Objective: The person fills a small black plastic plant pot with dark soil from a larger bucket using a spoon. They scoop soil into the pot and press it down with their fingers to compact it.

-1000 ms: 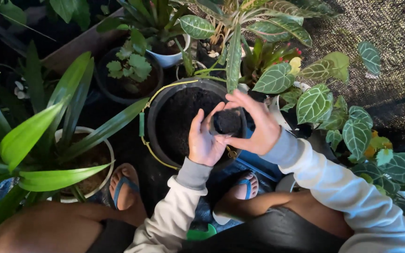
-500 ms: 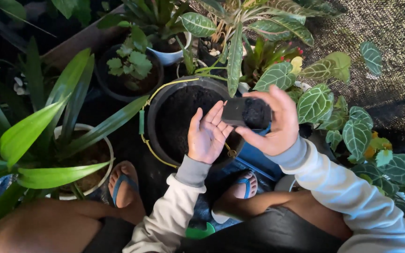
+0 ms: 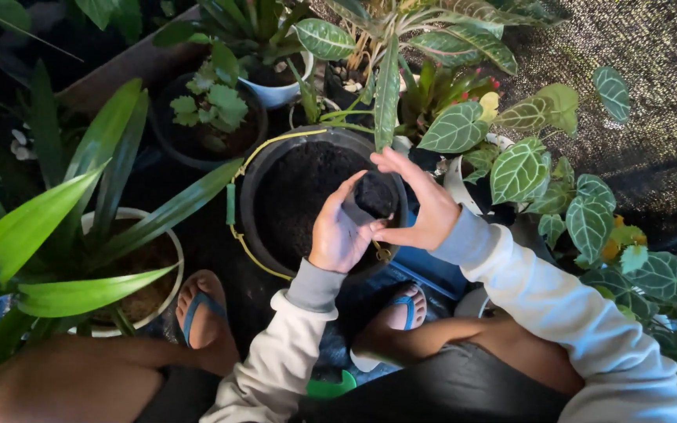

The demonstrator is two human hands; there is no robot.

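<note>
- Both hands are together over the big black bucket (image 3: 276, 227): the left hand (image 3: 338, 235) cups a small black pot (image 3: 368, 200) from below and from its left side, and the right hand (image 3: 417, 205) wraps it from the right, fingers arched over the top and thumb pressed in beside the left fingers
- The small pot is filled with dark soil and sits above the near right rim of the bucket, tipped a little toward the camera
- Half a second ago the pot was held higher and further right, mostly in the right hand, with the left palm open beside it; now it has come down and leftward and both hands close on it
- Count: one small pot, one bucket of soil with a yellow wire handle (image 3: 237, 227), two hands, two feet in blue sandals (image 3: 201, 309) at the lower rim of the bucket
- Around it stand other pots: a white pot (image 3: 168, 270) to the left with long green leaves, a dark pot (image 3: 197, 141) with a small leafy plant beyond, and veined leaves (image 3: 520, 168) on the right
- Hidden: the far wall of the small pot lies behind the right fingers, and its base is covered by the left palm; the right sandal is partly hidden by the left sleeve (image 3: 276, 360); the dark ground is hard to make out
</note>
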